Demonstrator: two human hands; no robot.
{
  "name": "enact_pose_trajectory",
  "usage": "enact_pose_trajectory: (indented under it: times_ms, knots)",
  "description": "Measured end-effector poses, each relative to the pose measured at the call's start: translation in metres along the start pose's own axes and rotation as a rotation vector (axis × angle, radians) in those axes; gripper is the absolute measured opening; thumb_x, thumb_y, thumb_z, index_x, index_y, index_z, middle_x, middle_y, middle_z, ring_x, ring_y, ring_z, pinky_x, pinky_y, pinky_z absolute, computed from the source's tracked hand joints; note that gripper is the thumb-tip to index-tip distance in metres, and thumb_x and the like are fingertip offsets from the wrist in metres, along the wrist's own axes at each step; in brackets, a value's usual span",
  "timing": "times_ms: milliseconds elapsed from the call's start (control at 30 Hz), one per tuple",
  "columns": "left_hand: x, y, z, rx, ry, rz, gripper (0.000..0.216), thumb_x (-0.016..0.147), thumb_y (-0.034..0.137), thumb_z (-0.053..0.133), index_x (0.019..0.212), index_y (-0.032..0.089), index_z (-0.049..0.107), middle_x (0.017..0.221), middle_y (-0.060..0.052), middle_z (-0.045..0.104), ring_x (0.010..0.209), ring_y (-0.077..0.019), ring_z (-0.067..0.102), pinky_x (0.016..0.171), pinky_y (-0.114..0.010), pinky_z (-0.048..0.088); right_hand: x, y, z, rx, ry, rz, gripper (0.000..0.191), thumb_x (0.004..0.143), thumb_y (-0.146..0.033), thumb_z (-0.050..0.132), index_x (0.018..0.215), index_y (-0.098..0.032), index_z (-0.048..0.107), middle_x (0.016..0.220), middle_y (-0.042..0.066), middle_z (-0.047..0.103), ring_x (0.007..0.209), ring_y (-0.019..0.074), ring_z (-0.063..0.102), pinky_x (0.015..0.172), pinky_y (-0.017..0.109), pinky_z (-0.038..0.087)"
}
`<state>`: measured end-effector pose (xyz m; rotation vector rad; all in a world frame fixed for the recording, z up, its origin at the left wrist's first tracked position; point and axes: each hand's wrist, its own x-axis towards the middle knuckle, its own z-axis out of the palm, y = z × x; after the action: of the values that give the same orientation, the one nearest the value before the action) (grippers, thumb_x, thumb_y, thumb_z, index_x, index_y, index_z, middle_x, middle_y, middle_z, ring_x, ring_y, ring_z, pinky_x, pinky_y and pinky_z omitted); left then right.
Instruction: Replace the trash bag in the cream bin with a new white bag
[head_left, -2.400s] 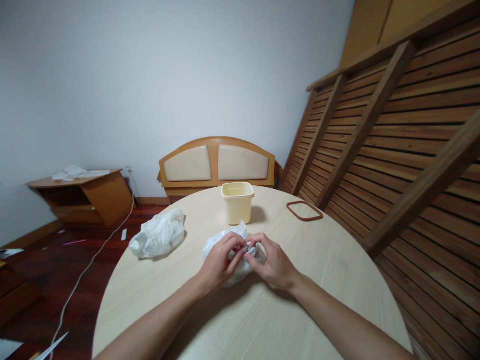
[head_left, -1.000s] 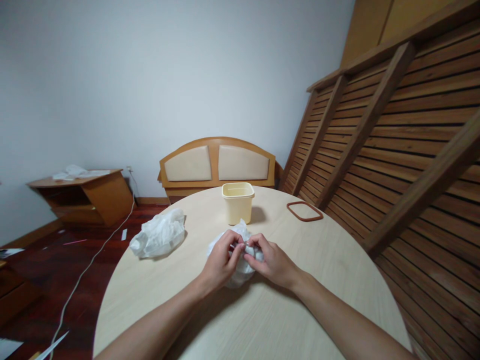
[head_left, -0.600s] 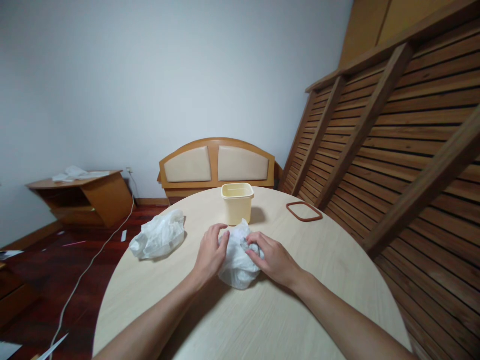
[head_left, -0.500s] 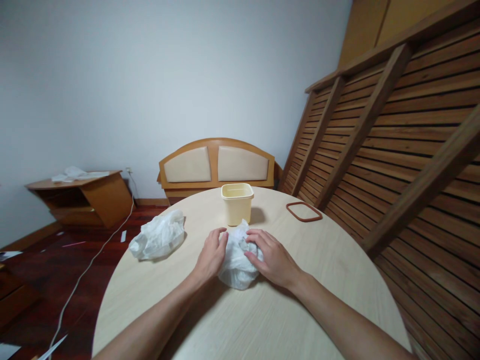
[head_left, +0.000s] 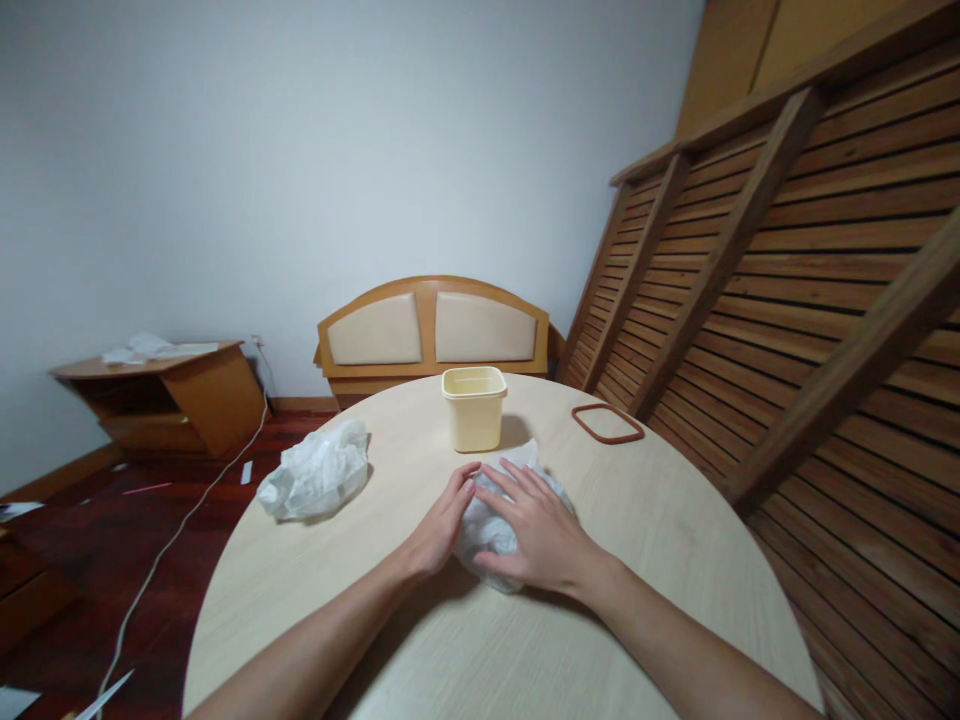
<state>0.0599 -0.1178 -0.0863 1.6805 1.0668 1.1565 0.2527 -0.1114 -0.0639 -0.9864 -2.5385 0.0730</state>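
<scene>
A crumpled white plastic bag [head_left: 484,530] lies on the round table between my hands. My right hand [head_left: 541,528] rests on top of it, fingers spread and pressing against the plastic. Along the bag's left side, my left hand [head_left: 444,522] touches it with fingers stretched forward, their tips close to the right fingers. Part of the bag is hidden under both hands. Just beyond stands a pale yellow square plastic container [head_left: 478,418], upright and without a lid.
A second crumpled white bag [head_left: 319,472] lies at the table's left edge. At the right back is a brown rectangular ring [head_left: 607,424]. Wooden slatted panels [head_left: 750,300] lean close by on the right. A cable [head_left: 169,540] crosses the floor at left.
My right hand has moved onto the bag and spread its fingers over it. My left hand has shifted slightly right. The bag looks flatter and extends further to the right.
</scene>
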Motion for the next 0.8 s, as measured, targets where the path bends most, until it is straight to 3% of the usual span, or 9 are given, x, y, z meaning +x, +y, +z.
enact_pose_trajectory:
  times_ms: [167,333,467,600,800]
  knots:
    - [0.002,-0.007,0.005,0.052,0.026,-0.089,0.070,0.099,0.064,0.029,0.148,0.015,0.039,0.155,-0.015,0.045,0.146,-0.0261,0.039,0.126,-0.044,0.021,0.000,0.010,-0.003,-0.056,0.020,0.105,0.059,0.077,-0.053,0.073,0.128,-0.023,0.067,0.145,0.012,0.058,0.137,0.0360,0.047,0.116,0.050,0.034]
    - [0.004,-0.010,0.003,0.258,0.016,-0.148,0.067,0.101,0.056,0.028,0.151,0.012,0.037,0.158,-0.016,0.040,0.147,-0.0251,0.038,0.125,-0.042,0.023,-0.001,0.027,-0.008,-0.160,0.025,0.220,0.051,0.082,-0.048,0.070,0.124,-0.020,0.069,0.140,0.013,0.062,0.133,0.0368,0.052,0.113,0.050,0.037]
    - [0.004,-0.013,0.000,0.574,-0.064,-0.119,0.064,0.101,0.049,0.033,0.151,0.008,0.038,0.158,-0.018,0.040,0.147,-0.0267,0.037,0.125,-0.043,0.025,-0.004,0.047,-0.014,-0.267,0.034,0.370,0.041,0.087,-0.038,0.064,0.123,-0.016,0.068,0.135,0.015,0.064,0.126,0.0349,0.056,0.107,0.047,0.041]
    - [0.001,-0.014,-0.002,0.825,-0.172,-0.047,0.056,0.101,0.047,0.037,0.144,0.012,0.049,0.156,-0.017,0.043,0.148,-0.0308,0.036,0.124,-0.049,0.027,-0.010,0.070,-0.020,-0.382,0.035,0.553,0.036,0.090,-0.037,0.061,0.116,-0.014,0.069,0.131,0.020,0.065,0.121,0.0359,0.058,0.097,0.046,0.045]
    - [-0.004,-0.010,-0.007,0.966,-0.277,0.001,0.059,0.099,0.048,0.045,0.146,0.013,0.047,0.160,-0.019,0.036,0.151,-0.0348,0.029,0.124,-0.051,0.026,-0.020,0.107,-0.034,-0.489,0.037,0.756,0.036,0.093,-0.040,0.056,0.113,-0.013,0.069,0.122,0.021,0.066,0.114,0.0363,0.060,0.089,0.045,0.045]
